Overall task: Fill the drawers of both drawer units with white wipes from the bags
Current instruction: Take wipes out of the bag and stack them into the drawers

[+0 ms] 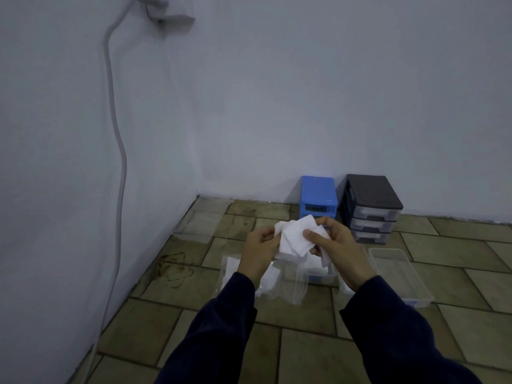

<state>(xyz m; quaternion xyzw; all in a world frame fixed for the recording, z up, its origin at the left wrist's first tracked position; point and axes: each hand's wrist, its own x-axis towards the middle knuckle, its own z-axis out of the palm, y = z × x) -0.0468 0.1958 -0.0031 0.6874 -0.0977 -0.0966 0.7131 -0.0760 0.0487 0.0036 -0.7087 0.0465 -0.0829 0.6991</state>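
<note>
— white wipes (293, 239): one bunch, gripped by left hand (260, 246) and right hand (336, 245) above the tiled floor (318, 353).
— units?
— two at the wall: blue drawer unit (318, 196), dark drawer unit (372, 206). one clear drawer (399, 273) out, right.

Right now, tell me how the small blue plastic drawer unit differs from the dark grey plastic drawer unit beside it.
The small blue plastic drawer unit has a bright blue frame; the dark grey plastic drawer unit has a near-black one. The blue unit looks narrower than the grey one. The grey unit shows three clear drawers in place; the blue unit's lower front is hidden behind the held white wipes. Both stand upright on the tiled floor against the wall.
</note>
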